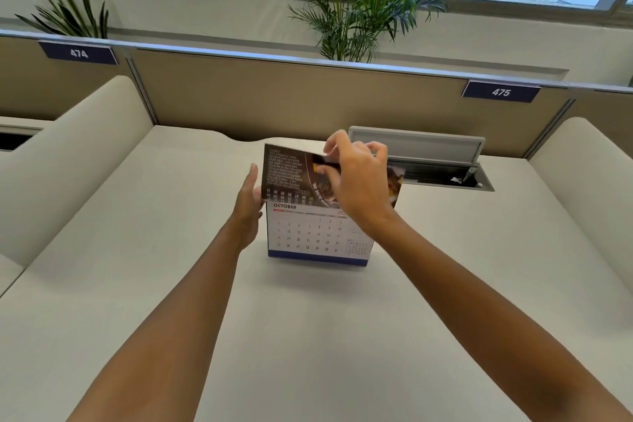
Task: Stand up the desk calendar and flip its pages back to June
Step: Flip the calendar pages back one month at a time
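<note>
The desk calendar (317, 236) stands upright on the white desk (308, 336), its facing page reading OCTOBER with a blue strip along the bottom. Above that page a dark printed page (287, 169) is lifted up over the top binding. My right hand (356, 178) pinches this lifted page near its top edge, fingers closed on it. My left hand (248, 205) rests flat against the calendar's left edge, fingers straight, steadying it. The calendar's right upper part is hidden behind my right hand.
A grey cable hatch (442, 161) stands open in the desk just behind and right of the calendar. Beige partition panels (308, 96) labelled 474 and 475 wall the back. Cream side dividers (68, 154) flank the desk. Potted plants stand behind the partition.
</note>
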A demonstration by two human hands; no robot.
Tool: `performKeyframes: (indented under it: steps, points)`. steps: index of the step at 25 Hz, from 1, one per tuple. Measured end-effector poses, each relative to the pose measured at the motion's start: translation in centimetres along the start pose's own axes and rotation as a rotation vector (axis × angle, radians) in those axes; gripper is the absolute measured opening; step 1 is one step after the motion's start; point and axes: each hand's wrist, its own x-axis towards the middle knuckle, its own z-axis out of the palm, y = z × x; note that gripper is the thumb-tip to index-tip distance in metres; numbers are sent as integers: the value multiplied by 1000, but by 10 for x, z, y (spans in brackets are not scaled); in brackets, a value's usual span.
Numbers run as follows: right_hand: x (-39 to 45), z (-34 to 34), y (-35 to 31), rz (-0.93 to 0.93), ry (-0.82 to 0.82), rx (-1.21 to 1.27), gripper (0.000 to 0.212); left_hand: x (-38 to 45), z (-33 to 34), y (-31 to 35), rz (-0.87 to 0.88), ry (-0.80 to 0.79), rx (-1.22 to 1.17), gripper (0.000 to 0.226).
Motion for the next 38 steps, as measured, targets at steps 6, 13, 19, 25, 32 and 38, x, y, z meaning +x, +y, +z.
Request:
performKeyframes:
  steps: [6, 13, 19, 25, 32, 38]
  points:
    - [23, 21, 7, -57, 69, 7, 35, -1, 2, -9, 103, 43, 133, 45]
    - [-43, 68, 36, -261, -42, 17, 36, 8, 2, -22, 77, 164, 84, 31]
    - [-116, 110, 62, -504, -378, -173, 40, 8, 8, -29, -16, 207, 123, 69]
    - [-128, 125, 84, -705, -441, -347, 34, 10, 8, -29, -58, 164, 134, 72]
    - [-127, 129, 81, -679, -374, -258, 35, 13, 6, -24, -141, 146, 175, 51]
    - [-129, 113, 84, -686, -322, -274, 12, 13, 5, -23, -161, 127, 191, 41]
